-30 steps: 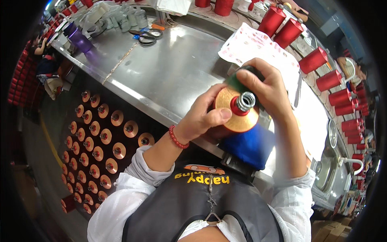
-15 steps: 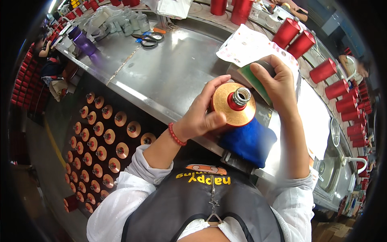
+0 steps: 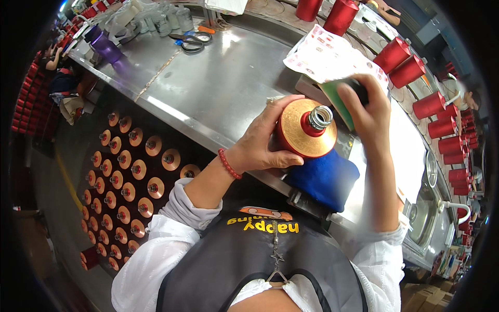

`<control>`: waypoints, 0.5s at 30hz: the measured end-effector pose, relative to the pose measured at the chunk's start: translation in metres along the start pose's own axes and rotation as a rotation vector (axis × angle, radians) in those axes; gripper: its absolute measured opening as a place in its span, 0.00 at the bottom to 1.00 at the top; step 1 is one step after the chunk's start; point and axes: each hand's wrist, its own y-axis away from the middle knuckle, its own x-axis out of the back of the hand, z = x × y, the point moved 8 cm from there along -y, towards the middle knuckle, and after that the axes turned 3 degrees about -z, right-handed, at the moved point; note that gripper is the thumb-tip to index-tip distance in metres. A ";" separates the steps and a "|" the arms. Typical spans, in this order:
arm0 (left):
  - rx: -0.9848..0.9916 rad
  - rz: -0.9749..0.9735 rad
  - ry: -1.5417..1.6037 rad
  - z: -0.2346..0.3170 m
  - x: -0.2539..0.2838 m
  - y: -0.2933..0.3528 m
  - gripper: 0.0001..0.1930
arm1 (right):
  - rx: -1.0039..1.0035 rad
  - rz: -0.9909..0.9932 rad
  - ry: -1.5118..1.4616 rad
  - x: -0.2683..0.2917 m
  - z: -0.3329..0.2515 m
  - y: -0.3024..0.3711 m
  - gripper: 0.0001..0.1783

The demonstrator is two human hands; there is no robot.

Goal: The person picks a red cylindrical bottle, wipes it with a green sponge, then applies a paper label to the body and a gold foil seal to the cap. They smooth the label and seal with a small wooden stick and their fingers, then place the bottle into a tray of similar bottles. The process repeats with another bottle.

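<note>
My left hand [image 3: 257, 143] is wrapped round a red bottle [image 3: 301, 132] with a gold shoulder and a bare threaded neck. The bottle is tilted so its neck points up toward me. In my right hand [image 3: 375, 112] is a flat green scraper [image 3: 337, 104] with a dark grip, its fingers closed round the grip. The scraper is just right of the bottle, apart from it. Below the bottle a blue cloth [image 3: 325, 182] lies at the table's front edge. Behind the scraper a white sheet with small red prints [image 3: 332, 52] rests on the table.
The steel table [image 3: 223, 83] carries scissors [image 3: 192, 44], a purple bottle [image 3: 106, 49] and small clear jars [image 3: 182, 20]. Many gold-shouldered bottles [image 3: 155, 145] stand at lower left. Red bottles [image 3: 392, 54] line a curved conveyor at right, near a sink [image 3: 423, 229]. Other people work farther off.
The view has shifted slightly. My right hand has turned and moved a little right with the scraper. My left hand still holds the bottle, its thumb now lower along the side.
</note>
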 end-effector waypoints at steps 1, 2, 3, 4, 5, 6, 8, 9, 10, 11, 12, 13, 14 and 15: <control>-0.020 0.040 -0.037 -0.001 0.000 0.003 0.54 | 0.023 0.049 -0.002 0.006 -0.007 0.019 0.13; -0.045 0.074 -0.071 -0.002 -0.003 0.005 0.54 | 0.099 0.065 -0.017 0.008 -0.010 0.039 0.14; -0.069 0.114 -0.111 -0.001 -0.004 0.006 0.55 | 0.181 0.076 -0.037 0.009 -0.015 0.055 0.16; -0.105 0.173 -0.223 0.005 -0.005 0.009 0.55 | 0.340 0.058 0.028 0.006 -0.033 0.068 0.18; -0.100 0.208 -0.247 0.005 -0.005 0.012 0.55 | 0.500 0.043 0.087 0.000 -0.050 0.081 0.20; -0.093 0.249 -0.274 0.004 -0.003 0.016 0.55 | 0.584 -0.032 0.086 -0.001 -0.068 0.084 0.21; -0.108 0.282 -0.343 0.006 -0.002 0.021 0.55 | 0.580 -0.075 0.062 0.003 -0.077 0.081 0.18; -0.100 0.270 -0.289 0.006 -0.003 0.021 0.55 | 0.589 0.008 0.106 0.005 -0.079 0.078 0.18; -0.092 0.259 -0.236 0.006 -0.005 0.020 0.55 | 0.588 0.090 0.220 0.007 -0.081 0.077 0.17; -0.085 0.255 -0.187 0.006 -0.004 0.020 0.55 | 0.598 0.016 0.171 -0.001 -0.084 0.078 0.17; -0.095 0.242 -0.186 0.007 -0.003 0.019 0.55 | 0.609 -0.058 0.121 -0.008 -0.088 0.082 0.18; -0.099 0.286 -0.237 0.006 -0.002 0.021 0.55 | 0.619 -0.133 0.071 -0.015 -0.092 0.084 0.18; -0.101 0.329 -0.283 0.007 -0.003 0.021 0.54 | 0.601 -0.188 -0.005 -0.013 -0.101 0.082 0.18; -0.103 0.371 -0.329 0.009 -0.004 0.022 0.54 | 0.597 -0.109 0.085 -0.014 -0.101 0.080 0.18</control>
